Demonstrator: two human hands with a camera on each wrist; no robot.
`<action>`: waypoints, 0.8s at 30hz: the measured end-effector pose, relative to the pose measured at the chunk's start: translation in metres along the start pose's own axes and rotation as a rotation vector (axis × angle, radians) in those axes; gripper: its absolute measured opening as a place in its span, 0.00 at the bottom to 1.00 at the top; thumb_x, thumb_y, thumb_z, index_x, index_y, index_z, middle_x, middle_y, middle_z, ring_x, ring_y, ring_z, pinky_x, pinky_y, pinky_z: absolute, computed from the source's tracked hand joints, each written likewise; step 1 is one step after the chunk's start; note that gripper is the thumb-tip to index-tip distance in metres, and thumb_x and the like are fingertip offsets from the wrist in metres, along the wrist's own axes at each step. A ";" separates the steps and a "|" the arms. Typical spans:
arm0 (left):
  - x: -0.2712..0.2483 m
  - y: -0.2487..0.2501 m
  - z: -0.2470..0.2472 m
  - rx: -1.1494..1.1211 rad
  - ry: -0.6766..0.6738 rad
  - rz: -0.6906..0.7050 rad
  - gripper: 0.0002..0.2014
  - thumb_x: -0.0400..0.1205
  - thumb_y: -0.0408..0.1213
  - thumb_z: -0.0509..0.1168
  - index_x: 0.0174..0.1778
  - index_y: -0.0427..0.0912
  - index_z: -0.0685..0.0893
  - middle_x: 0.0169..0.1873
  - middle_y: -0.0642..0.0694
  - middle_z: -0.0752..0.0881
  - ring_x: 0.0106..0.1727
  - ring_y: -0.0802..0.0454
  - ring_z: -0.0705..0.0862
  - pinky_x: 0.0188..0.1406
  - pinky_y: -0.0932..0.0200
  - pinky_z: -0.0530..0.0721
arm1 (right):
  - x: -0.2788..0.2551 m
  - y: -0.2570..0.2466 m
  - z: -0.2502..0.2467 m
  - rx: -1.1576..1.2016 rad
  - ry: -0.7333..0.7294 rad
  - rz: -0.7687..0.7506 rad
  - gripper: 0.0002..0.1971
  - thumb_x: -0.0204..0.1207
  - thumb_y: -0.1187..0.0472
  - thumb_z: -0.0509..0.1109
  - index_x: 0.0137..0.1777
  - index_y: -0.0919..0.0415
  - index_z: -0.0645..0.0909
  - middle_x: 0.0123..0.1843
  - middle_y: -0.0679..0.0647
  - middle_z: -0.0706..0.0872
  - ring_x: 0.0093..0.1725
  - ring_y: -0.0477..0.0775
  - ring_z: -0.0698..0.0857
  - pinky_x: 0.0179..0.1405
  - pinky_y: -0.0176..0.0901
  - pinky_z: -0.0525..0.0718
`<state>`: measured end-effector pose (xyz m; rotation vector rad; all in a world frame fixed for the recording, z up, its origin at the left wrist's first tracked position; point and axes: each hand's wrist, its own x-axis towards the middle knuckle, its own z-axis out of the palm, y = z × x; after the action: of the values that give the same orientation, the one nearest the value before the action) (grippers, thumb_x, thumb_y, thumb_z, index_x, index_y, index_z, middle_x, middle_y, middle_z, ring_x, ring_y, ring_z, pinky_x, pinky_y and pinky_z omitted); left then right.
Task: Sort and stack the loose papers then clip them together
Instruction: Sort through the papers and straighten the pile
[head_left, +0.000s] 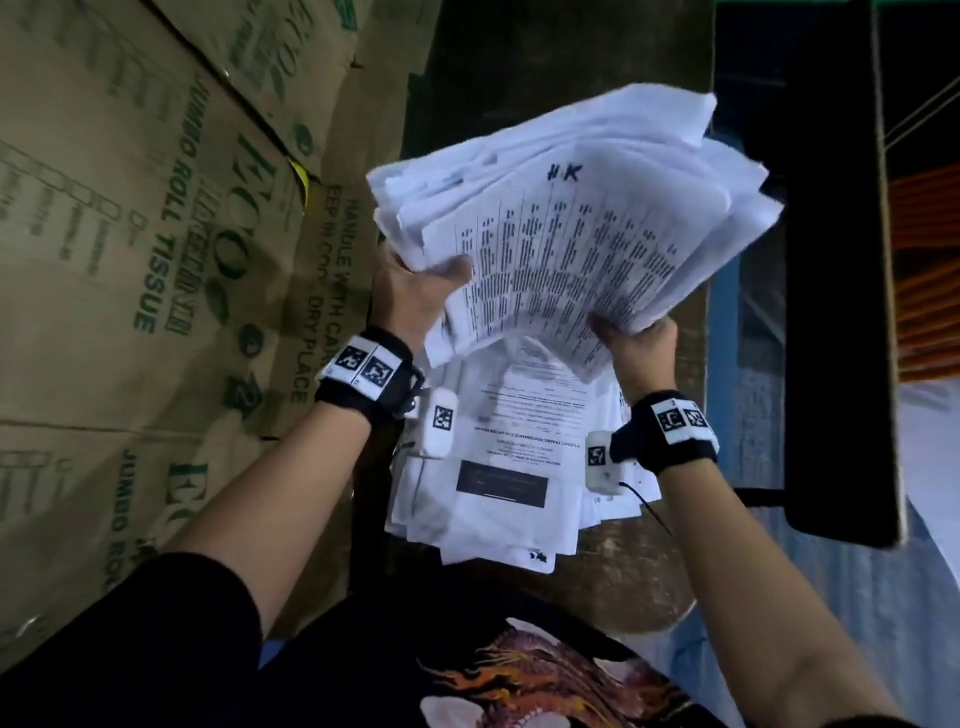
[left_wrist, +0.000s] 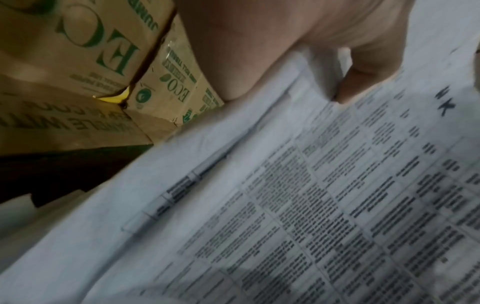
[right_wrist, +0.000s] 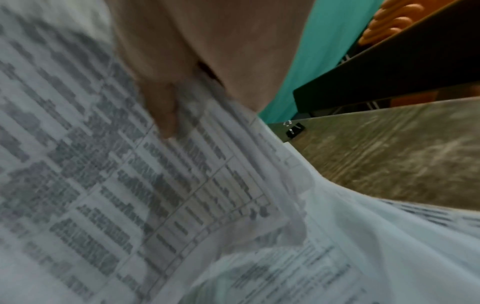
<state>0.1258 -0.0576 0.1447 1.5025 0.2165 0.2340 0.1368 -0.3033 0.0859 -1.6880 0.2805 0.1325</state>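
Your left hand (head_left: 410, 299) and right hand (head_left: 636, 345) each pinch a near corner of the ragged bundle of papers (head_left: 571, 228), thumbs on top and fingers curled under, holding it in the air over a second loose pile (head_left: 493, 467) lying on the table (right_wrist: 389, 154). With sheets fanned at the far edge, a slack pinch could let some slide out; the binder clip (right_wrist: 294, 129) sits apart, near the table's edge

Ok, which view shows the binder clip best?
The right wrist view: the black binder clip lies on the table near its far edge, small but clear of the paper stack. The head and left wrist views show no clip; papers fill them.
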 end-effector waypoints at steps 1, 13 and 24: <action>0.000 0.002 -0.004 -0.034 -0.012 0.004 0.23 0.64 0.35 0.76 0.56 0.53 0.87 0.47 0.60 0.90 0.55 0.61 0.87 0.53 0.59 0.85 | -0.002 0.003 -0.006 0.011 -0.037 0.021 0.15 0.67 0.70 0.80 0.51 0.55 0.86 0.53 0.52 0.91 0.55 0.55 0.89 0.58 0.57 0.86; -0.002 -0.018 0.011 0.186 0.132 -0.104 0.19 0.74 0.20 0.65 0.59 0.42 0.79 0.47 0.56 0.86 0.44 0.74 0.84 0.51 0.71 0.82 | 0.000 -0.030 -0.002 0.026 0.031 -0.048 0.16 0.66 0.74 0.78 0.42 0.49 0.87 0.48 0.47 0.91 0.49 0.48 0.90 0.54 0.55 0.88; -0.016 -0.018 0.019 0.367 0.010 -0.075 0.21 0.76 0.28 0.72 0.64 0.29 0.77 0.52 0.48 0.85 0.41 0.76 0.83 0.39 0.88 0.72 | -0.009 -0.042 -0.014 0.041 0.047 -0.055 0.21 0.66 0.74 0.79 0.59 0.70 0.81 0.46 0.45 0.89 0.42 0.32 0.87 0.41 0.27 0.84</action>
<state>0.1165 -0.0815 0.1283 1.8531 0.3366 0.1467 0.1380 -0.3109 0.1298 -1.6580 0.2703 0.0457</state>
